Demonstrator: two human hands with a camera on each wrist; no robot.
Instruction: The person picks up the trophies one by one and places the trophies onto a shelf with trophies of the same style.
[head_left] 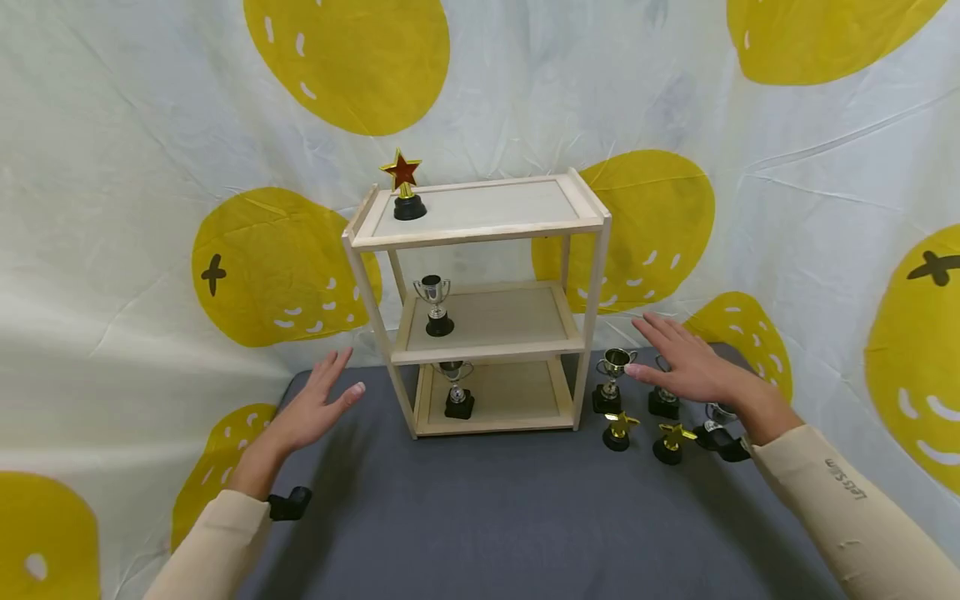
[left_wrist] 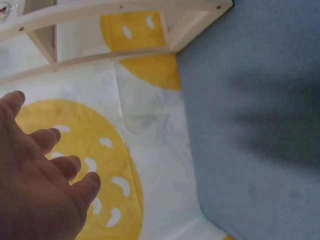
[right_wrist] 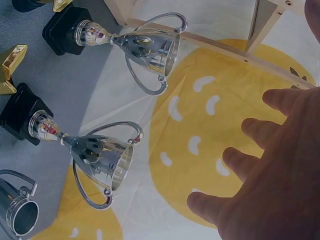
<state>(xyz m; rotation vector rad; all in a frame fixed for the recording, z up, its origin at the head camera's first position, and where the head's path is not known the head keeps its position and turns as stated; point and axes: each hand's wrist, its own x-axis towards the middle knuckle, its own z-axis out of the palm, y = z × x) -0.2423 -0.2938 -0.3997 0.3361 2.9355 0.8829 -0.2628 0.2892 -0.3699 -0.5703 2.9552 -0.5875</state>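
Observation:
My left hand hovers left of the wooden shelf, fingers extended and holding nothing. On the other side, my right hand is held above a group of trophies, its fingers straight. Beneath it stand a silver cup trophy, a second cup partly covered by the hand in the head view, and a third cup near the wrist. Two gold star trophies stand in front of them. The shelf bears a red-and-gold star trophy on top, a silver cup mid-level and another cup at the bottom, all toward the left.
The shelf stands at the back of a table with a dark grey cloth. Behind and beside it hangs a white curtain with large yellow fruit-like shapes. Each wrist wears a black camera strap.

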